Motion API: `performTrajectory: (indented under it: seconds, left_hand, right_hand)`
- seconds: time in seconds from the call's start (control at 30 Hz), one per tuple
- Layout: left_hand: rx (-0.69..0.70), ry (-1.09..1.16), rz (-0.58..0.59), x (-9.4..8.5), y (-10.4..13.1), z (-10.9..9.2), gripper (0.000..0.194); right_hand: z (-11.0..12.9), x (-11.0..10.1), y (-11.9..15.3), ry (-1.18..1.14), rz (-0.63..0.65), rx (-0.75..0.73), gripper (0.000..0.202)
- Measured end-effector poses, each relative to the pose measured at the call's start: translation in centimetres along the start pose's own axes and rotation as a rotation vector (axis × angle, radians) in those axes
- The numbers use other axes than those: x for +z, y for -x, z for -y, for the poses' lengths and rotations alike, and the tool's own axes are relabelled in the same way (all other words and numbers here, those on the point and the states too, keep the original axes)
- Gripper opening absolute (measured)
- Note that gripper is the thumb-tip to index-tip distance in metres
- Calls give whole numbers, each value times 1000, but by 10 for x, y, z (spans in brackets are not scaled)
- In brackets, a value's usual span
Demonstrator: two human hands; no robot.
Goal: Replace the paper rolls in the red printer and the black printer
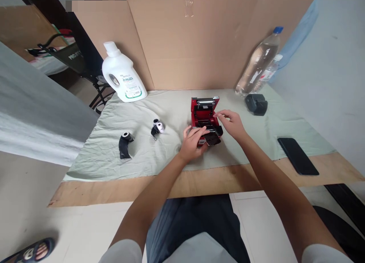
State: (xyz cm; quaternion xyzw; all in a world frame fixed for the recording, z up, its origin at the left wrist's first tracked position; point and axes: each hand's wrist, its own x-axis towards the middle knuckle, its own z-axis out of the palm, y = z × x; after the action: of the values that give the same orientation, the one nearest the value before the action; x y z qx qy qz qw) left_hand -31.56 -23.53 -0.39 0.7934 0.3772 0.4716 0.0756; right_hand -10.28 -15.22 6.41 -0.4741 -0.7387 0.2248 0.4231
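Observation:
A small red and black label printer (205, 116) stands on the cloth with its lid raised and its inside showing. My left hand (194, 143) is wrapped round its front left corner, fingers lying over the dark front flap. At the printer's right side, the fingertips of my right hand (232, 123) are pinched together against the inner edge by the lid. Whatever they may hold there is too small to make out. To the left lie small rolls (158, 126) in black and white and a larger black ribbon roll (125, 145), partly unwound.
A white detergent bottle (125, 74) stands back left against a cardboard panel (196, 42). Two clear bottles (261, 63) lean at the back right, behind a dark grey device (256, 104). A black phone (298, 155) lies near the table's wooden front edge (114, 188).

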Motion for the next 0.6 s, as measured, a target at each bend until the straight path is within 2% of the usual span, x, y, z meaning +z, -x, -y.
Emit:
performTrajectory:
  seconds: [0.07,0.23,0.33,0.47,0.6]
  left_hand:
    - [12,21,-5,0,0,0,71]
    - [68,28,-33,1,2,3,72]
    - [44,12,-6,-2,3,2,69]
    - [36,-22,18,-6,3,-1,65]
    - [46,-22,-24,-13,1,-5,57]
  right_hand:
    - [3,3,-8,119,111,-32,31]
    - [7,26,-48,333,595,-103,22]
    - [10,40,-67,540,773,-63,9]
    - [15,47,-76,686,847,3,14]
    - [16,34,-72,541,793,-21,14]
